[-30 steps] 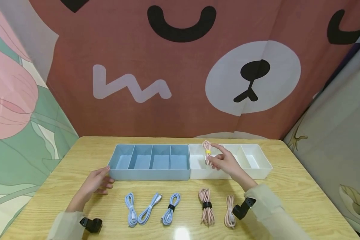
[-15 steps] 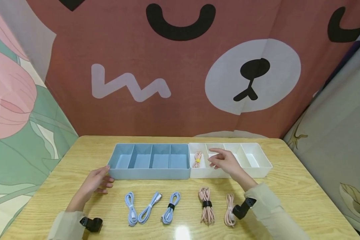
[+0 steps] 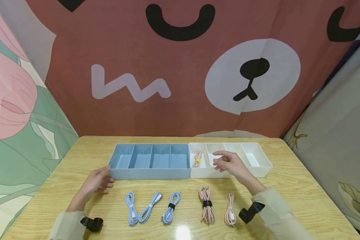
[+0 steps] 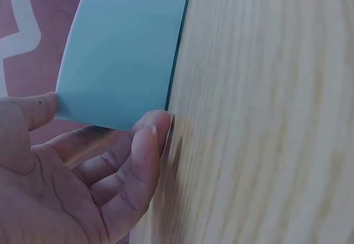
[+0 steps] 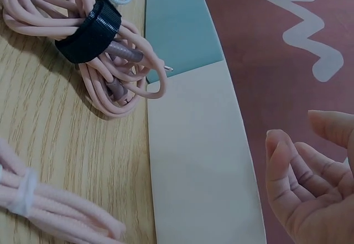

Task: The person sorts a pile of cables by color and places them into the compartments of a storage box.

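My left hand (image 3: 97, 181) is at the near left corner of the blue divided box (image 3: 150, 174). In the left wrist view its thumb touches the rim and loosely bent fingers rest by the lower corner. My right hand (image 3: 229, 163) hovers over the white divided box (image 3: 261, 172), fingers relaxed and holding nothing. A pink cable (image 3: 197, 160) with a yellow tie lies in the white box's leftmost compartment. On the table in front lie a thick pink cable (image 3: 207, 208) with a black strap and a thinner pink cable (image 3: 229, 210).
Left of the pink cables lie three coiled blue cables: one at the left (image 3: 131, 209), a slanted blue cable (image 3: 149, 208) and a black-strapped blue cable (image 3: 171, 208). The boxes stand end to end on the wooden table (image 3: 300, 193). A patterned curtain (image 3: 180, 110) hangs behind.
The right hand has let go of the pink cable with the yellow tie, which dropped into the leftmost white compartment. That hand then drew slightly right. The left hand stays put.
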A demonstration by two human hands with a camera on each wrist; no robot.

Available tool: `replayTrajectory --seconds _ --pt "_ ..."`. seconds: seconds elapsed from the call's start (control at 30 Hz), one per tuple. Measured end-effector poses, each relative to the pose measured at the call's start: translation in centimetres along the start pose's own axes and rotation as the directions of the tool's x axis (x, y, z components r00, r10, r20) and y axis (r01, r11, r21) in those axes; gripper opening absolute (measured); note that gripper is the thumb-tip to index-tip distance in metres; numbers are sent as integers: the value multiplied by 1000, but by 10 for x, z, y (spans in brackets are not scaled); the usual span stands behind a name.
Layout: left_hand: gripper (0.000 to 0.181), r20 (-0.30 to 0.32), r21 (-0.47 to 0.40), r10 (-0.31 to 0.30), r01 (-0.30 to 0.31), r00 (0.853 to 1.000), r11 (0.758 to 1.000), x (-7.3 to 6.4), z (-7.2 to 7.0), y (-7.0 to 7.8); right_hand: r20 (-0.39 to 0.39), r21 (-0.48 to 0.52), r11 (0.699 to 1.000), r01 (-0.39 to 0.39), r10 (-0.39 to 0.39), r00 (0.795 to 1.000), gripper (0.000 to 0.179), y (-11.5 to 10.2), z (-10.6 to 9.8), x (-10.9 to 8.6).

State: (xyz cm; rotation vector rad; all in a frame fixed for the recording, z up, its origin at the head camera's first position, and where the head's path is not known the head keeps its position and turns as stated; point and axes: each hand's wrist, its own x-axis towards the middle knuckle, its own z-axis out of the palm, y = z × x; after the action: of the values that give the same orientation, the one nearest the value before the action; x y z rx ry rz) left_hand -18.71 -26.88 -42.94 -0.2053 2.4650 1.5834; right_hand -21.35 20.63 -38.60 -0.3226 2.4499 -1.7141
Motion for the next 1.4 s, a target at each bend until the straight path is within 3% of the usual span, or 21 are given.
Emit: replayTrajectory --seconds 0.77,1.1,1.4 --pt "67 -11 -1 -4 4 1000 1000 -2 0 -1 81 60 998 7 -11 997 43 -7 -8 -32" --pt "66 -6 -14 13 -13 1000 1000 1 0 -2 125 17 998 64 -66 990 45 -7 -15 -47" --pt "70 6 -17 -16 16 1000 1000 1 0 -3 153 -18 997 81 -77 985 45 -8 -20 -63"
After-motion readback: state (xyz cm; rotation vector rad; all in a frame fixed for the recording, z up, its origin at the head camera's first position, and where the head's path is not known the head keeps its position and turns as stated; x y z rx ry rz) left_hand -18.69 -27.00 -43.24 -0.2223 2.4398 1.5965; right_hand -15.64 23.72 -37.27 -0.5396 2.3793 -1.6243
